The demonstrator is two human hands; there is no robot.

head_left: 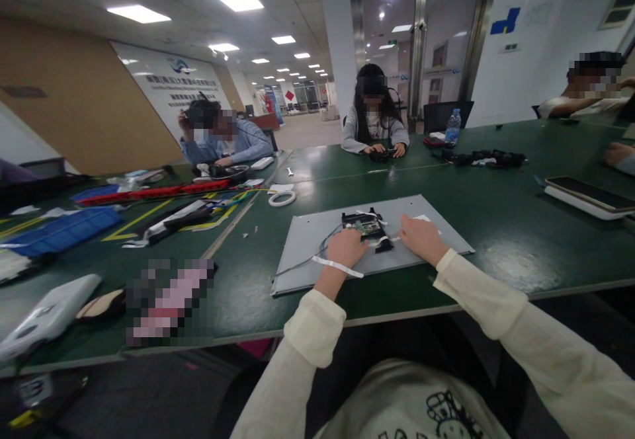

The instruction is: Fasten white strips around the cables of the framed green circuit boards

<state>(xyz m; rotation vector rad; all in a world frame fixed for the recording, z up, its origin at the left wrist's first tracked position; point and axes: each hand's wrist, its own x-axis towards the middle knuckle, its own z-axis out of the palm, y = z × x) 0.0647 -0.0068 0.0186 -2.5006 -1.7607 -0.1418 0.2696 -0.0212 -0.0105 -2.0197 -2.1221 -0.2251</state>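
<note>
One broad green table [325, 184] bears everything, its flat top giving the work firm support close to the seated person. On it, near the front edge, a grey panel [306, 244] lies flat, slightly askew, probably so that both hands can reach its middle without stretching. The black frame [383, 245] rests on the panel, roughly midway along and between the hands, where either can get at it.

The right hand [419, 235] is just beyond the frame's right side, its fingers curled in together; whether they pinch anything, I cannot tell. The left hand [347, 247] bends over the frame's near left part, perhaps steadying it; its fingertips are hidden, so a grasp cannot be confirmed. Both cuffs sit back from the wrists, which likely keeps cloth off the parts.

Within the frame is a small green circuit board [368, 227], face up, so its parts stay in sight. A thin cable [300, 266] trails left across the panel, away from the right hand. Smaller still, a white slip [426, 219] lies by the right hand, and a narrow pale strip [395, 239] shows between the hands.
</note>
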